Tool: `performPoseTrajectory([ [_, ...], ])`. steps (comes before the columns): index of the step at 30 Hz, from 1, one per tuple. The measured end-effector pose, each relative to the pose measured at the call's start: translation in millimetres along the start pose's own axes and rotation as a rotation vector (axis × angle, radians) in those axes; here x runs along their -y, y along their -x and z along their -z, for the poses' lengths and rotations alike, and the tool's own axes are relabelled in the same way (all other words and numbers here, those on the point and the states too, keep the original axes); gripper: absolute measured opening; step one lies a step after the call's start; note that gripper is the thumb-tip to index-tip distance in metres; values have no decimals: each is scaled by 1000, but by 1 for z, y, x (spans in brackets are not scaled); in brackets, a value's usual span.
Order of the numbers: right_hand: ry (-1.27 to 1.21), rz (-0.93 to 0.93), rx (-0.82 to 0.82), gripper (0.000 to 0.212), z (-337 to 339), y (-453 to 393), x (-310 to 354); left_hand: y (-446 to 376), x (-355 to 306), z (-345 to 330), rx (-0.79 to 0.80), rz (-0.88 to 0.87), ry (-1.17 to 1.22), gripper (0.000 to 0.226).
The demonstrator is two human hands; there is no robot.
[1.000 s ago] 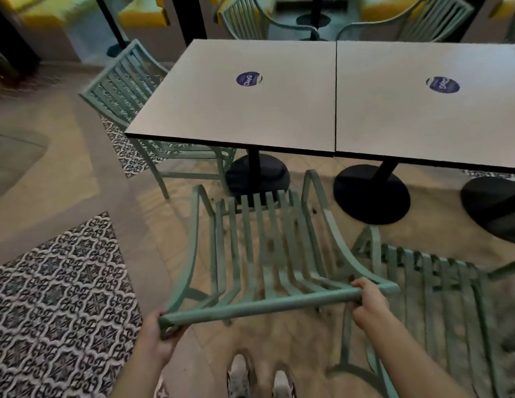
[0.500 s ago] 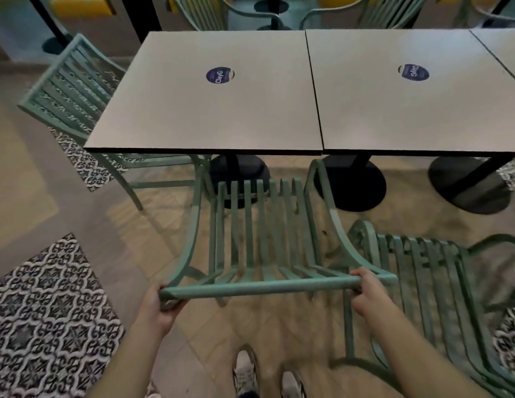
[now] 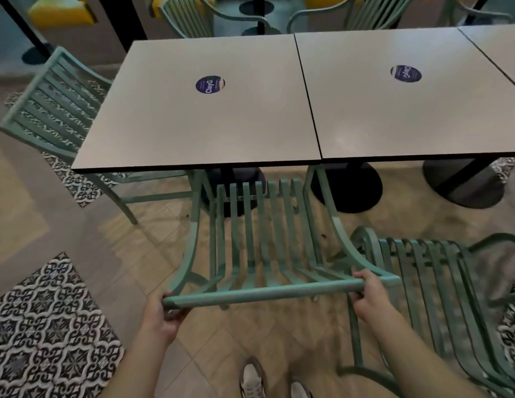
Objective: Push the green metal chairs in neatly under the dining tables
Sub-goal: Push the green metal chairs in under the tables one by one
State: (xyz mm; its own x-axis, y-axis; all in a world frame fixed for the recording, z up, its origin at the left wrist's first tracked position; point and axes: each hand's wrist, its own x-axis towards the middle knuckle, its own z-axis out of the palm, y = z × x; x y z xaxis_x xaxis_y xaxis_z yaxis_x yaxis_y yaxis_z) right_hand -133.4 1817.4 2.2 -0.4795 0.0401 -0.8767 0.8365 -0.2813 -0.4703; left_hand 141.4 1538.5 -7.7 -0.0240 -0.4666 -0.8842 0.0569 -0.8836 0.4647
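Gripping top rail of green chair (image 3: pixel 259 239), left hand (image 3: pixel 161 311) and right hand (image 3: pixel 368 297) curled round it; seat front just under table (image 3: pixel 210 124); we are judging second chair (image 3: pixel 440 288) beside table untouched.

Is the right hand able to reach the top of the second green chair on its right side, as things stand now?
Probably yes. The right hand grips the top rail of the held chair, and the second chair stands just beside it, with nothing between them. It must release the rail first.
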Motion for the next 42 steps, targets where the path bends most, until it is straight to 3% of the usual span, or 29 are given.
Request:
performPoseTrajectory([
  [42,-80,5,20,49,1,13,-34,-9,-18,21,48,3,50,15],
])
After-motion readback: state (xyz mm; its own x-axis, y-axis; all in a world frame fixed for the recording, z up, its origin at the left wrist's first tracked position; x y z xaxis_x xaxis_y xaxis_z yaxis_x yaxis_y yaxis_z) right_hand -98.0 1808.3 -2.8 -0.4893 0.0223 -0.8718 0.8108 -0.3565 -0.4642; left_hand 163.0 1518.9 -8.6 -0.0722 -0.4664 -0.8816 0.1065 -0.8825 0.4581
